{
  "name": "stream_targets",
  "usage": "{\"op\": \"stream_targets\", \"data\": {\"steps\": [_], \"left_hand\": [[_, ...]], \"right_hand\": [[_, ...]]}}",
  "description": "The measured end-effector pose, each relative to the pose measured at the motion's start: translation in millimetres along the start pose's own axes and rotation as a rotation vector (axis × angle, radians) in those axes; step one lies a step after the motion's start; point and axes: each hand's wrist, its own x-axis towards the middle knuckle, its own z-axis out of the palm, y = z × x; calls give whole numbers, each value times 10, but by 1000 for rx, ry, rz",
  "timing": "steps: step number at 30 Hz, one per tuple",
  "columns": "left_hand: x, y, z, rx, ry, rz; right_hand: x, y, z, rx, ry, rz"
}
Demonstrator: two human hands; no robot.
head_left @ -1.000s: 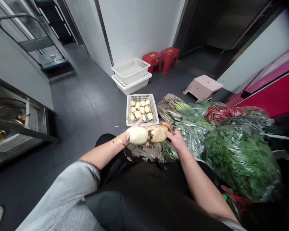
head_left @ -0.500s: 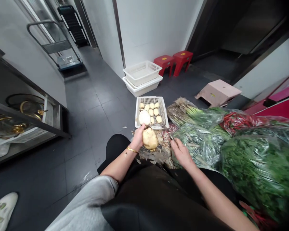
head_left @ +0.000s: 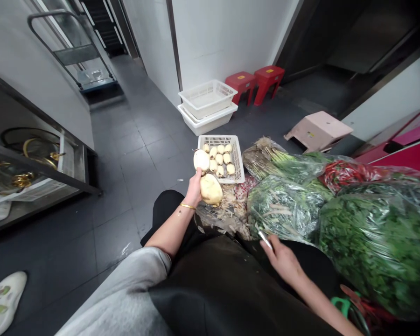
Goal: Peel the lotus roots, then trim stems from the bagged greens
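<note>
A peeled lotus root [head_left: 212, 190] of two fat segments is in my left hand [head_left: 193, 190], fingers closed around the narrow joint between them. Its paler upper segment overlaps the left edge of a white slotted basket [head_left: 241, 163], which holds several shorter pale lotus root pieces [head_left: 220, 159]. Lower right, over my dark-clad lap, my right hand [head_left: 284, 261] grips a slim silver peeler [head_left: 265, 239], apart from the root; its head is too small to make out clearly. Strips of peel [head_left: 233, 212] lie heaped below the root, in front of the basket.
Bagged leafy greens [head_left: 374, 247], scallions [head_left: 276, 158] and red chillies [head_left: 343, 175] crowd the right. Stacked white baskets [head_left: 208, 109], red stools [head_left: 269, 77] and a pink stool [head_left: 322, 130] stand farther back. Left are a metal shelf [head_left: 38, 163] and a trolley [head_left: 75, 56].
My right hand has drawn back, down and to the right with the peeler, away from the root. My left hand has shifted the lotus root slightly left and up.
</note>
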Motion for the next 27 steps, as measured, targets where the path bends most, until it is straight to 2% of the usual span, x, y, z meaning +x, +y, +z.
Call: {"op": "stream_targets", "data": {"steps": [2, 3, 5, 6, 8, 10, 11, 13, 14, 16, 18, 19, 21, 24, 26, 27], "left_hand": [[-63, 6, 51, 15, -73, -22], [-108, -1, 87, 32, -103, -27], [-187, -17, 153, 57, -149, -11], [-209, -17, 174, 61, -155, 6], [-209, 5, 177, 54, -105, 52], [-172, 39, 139, 47, -16, 87], [-155, 49, 117, 45, 17, 100], [-144, 46, 92, 37, 42, 109], [-154, 33, 96, 32, 26, 105], [-192, 2, 131, 16, -36, 79], [-220, -7, 170, -12, -109, 16], [-218, 2, 178, -29, -129, -5], [-176, 45, 157, -50, -87, 16], [-79, 103, 75, -32, 52, 147], [-54, 98, 49, -18, 81, 196], [-61, 82, 56, -15, 71, 208]], "right_hand": [[307, -307, -250, 87, 76, -76], [482, -505, -346, 100, 75, -112], [730, -829, -402, 25, 55, -127], [761, -904, -352, -24, 40, -131], [623, -829, -144, -101, -18, -121], [350, -556, 57, -132, -116, -70], [238, -425, 101, -134, -156, -32], [182, -337, 46, -113, -121, -10], [251, -408, -34, -98, -76, -25], [511, -713, -206, -88, 16, -82], [743, -1010, -277, -145, 16, -85], [780, -1072, -250, -166, 9, -90], [657, -956, -96, -187, -57, -94], [242, -457, 127, -203, -189, -26], [125, -305, 100, -185, -159, 13], [160, -347, 35, -168, -118, 9]]}}
